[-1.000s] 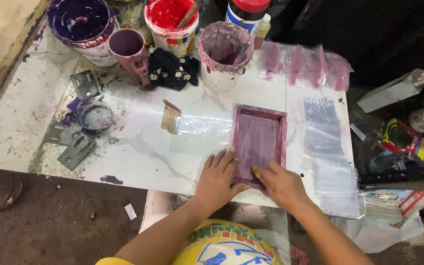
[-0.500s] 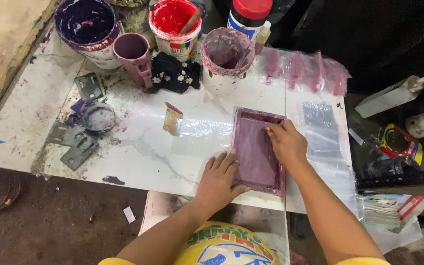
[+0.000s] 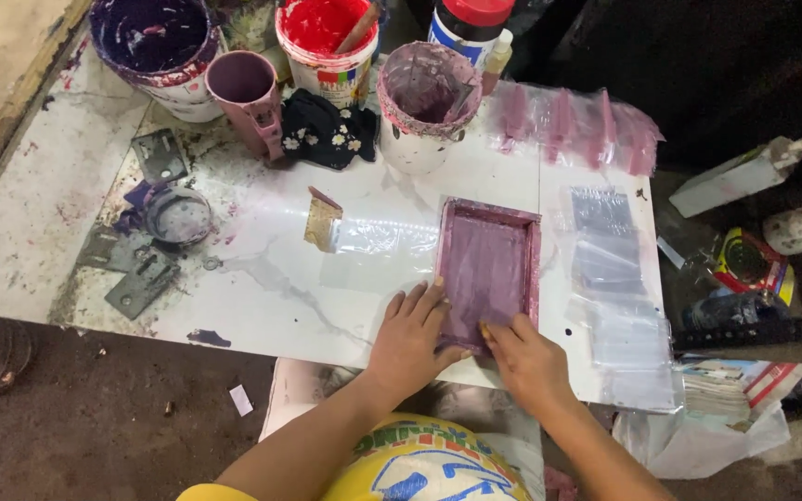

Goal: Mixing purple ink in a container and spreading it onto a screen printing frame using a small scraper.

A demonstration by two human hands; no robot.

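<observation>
Head view: left hand (image 3: 407,340) and right hand (image 3: 529,360), fingers flat, gripping nothing, press purple-stained rectangular printing frame (image 3: 487,269) on white marble-patterned worktop (image 3: 271,278); even pressure likely prevents shifting.

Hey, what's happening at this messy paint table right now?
A person is pressing both hands on a purple-stained rectangular screen frame lying flat on a white table. The left hand rests at its lower left edge, the right hand on its near end. Clear plastic bags lie to the right. Paint buckets, one purple and one red, stand at the far edge.
</observation>
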